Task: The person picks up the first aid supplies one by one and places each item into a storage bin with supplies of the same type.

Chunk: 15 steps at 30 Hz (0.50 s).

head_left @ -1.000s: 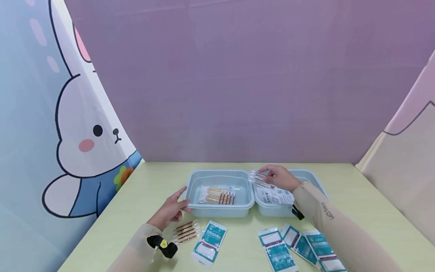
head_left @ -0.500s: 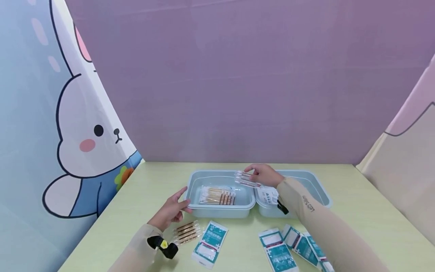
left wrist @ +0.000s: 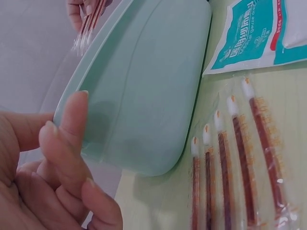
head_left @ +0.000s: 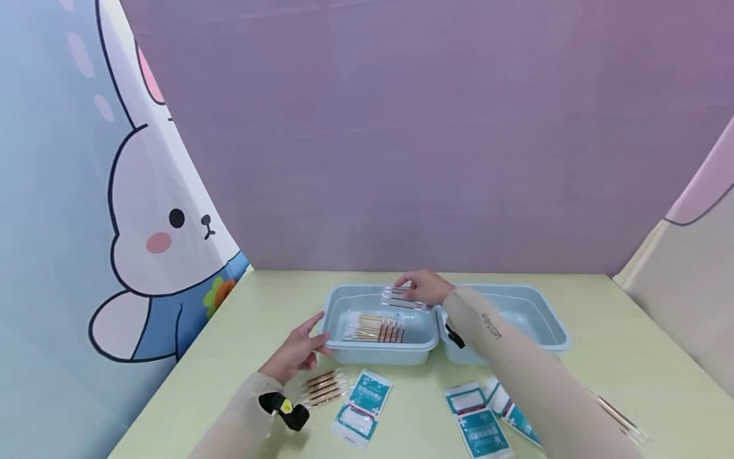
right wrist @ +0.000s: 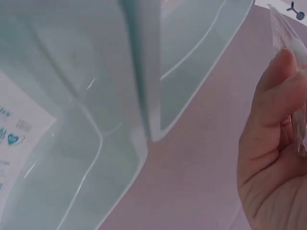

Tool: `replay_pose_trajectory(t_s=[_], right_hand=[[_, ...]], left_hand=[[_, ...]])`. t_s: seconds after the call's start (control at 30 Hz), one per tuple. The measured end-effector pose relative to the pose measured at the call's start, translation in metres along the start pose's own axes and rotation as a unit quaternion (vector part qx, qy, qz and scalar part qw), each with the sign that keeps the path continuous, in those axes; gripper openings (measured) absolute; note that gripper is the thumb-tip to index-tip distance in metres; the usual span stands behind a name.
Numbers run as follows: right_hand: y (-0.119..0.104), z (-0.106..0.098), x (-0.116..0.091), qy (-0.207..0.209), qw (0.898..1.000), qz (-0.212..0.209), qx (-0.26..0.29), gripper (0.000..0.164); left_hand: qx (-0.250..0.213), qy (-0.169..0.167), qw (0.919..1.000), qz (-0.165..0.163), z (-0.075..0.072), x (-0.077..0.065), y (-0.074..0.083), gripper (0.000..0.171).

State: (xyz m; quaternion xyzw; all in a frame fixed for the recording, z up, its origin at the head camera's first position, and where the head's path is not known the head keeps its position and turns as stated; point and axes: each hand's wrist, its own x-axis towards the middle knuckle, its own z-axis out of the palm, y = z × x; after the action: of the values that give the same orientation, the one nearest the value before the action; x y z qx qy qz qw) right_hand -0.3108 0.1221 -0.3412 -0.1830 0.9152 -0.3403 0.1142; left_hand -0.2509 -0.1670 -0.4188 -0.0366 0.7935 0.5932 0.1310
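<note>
My left hand [head_left: 298,349] grips the near left corner of the left light blue plastic tub [head_left: 381,355], fingers at its rim and outer wall. Inside this tub lie packs of cotton swabs [head_left: 373,327], with pale sticks and brown ones. Over its far right part, my right hand [head_left: 427,288] pinches a clear pack of brown-stick cotton swabs [head_left: 398,298]. The right wrist view catches the clear wrapper [right wrist: 298,112] between thumb and fingers. Beside the left hand, another pack of brown swabs [left wrist: 223,158] lies on the table.
A second light blue tub [head_left: 533,319] stands right beside the first, with a white printed packet [right wrist: 17,139] in it. Teal and white packets [head_left: 362,408] lie in front of the tubs. Near the right sleeve is a thin swab pack [head_left: 619,417]. A purple cloth [head_left: 390,140] hangs behind.
My right hand has carried the swab pack leftward from above the right tub to over the left tub. The left hand stays at its corner. The head view has shifted slightly.
</note>
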Motion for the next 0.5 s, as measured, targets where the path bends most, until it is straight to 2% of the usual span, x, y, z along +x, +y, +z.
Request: replay_pose_trajectory(t_s=[0.17, 0.27, 0.37, 0.5], right_hand=[[-0.008, 0.009, 0.01, 0.005, 1.0, -0.018, -0.007, 0.028], [-0.014, 0.015, 0.016, 0.009, 1.0, -0.024, -0.005, 0.028], [-0.018, 0.018, 0.017, 0.01, 1.0, -0.027, 0.001, 0.029], [-0.02, 0.022, 0.017, 0.009, 0.999, -0.043, -0.003, 0.029]], left_hand=[[0.001, 0.009, 1.0, 0.0, 0.001, 0.002, 0.001, 0.057], [-0.003, 0.001, 1.0, 0.003, -0.001, 0.003, 0.001, 0.058], [-0.006, -0.007, 1.0, 0.003, 0.0, 0.005, 0.001, 0.059], [-0.009, 0.001, 1.0, 0.0, 0.0, 0.004, -0.001, 0.058]])
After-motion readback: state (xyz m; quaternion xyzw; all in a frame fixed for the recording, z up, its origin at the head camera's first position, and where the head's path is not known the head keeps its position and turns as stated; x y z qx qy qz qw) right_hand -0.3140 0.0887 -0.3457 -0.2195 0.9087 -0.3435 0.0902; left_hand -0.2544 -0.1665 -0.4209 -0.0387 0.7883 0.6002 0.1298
